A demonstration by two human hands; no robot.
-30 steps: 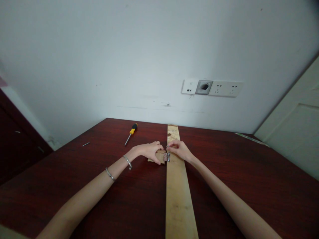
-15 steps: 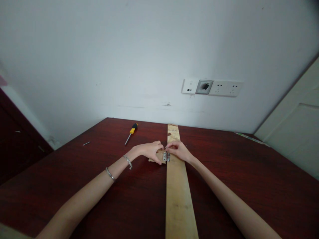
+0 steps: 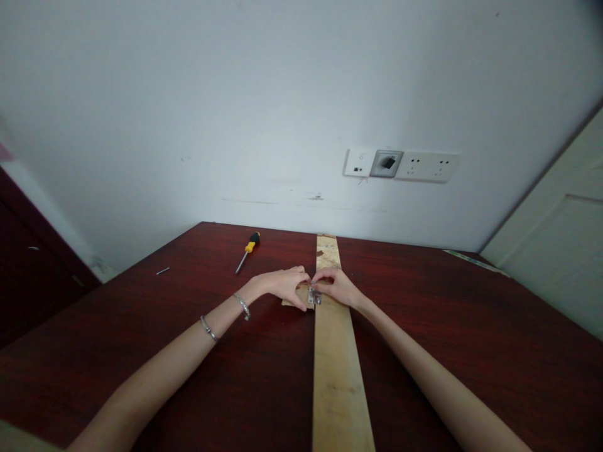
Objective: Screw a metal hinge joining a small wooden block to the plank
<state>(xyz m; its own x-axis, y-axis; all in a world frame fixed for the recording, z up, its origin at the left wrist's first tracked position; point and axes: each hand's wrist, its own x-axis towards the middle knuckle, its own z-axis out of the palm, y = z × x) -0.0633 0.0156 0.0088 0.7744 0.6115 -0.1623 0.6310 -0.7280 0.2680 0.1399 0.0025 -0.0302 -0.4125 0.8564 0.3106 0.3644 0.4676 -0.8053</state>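
A long pale wooden plank (image 3: 338,370) lies lengthwise on the dark red table (image 3: 141,351). A small wooden block (image 3: 298,297) sits against the plank's left edge, and a small metal hinge (image 3: 313,296) bridges the two. My left hand (image 3: 281,285) grips the block, fingers curled over it. Fingers of my right hand (image 3: 336,285) are pinched at the top of the hinge, resting on the plank. Whether they hold a screw is hidden.
A yellow-and-black screwdriver (image 3: 248,252) lies at the back left of the table, with a small screw (image 3: 162,271) further left. A row of wall sockets (image 3: 400,165) is above the table. A pale door (image 3: 556,238) stands at the right.
My right hand's fingers shifted slightly left onto the hinge. The left hand and the block barely moved.
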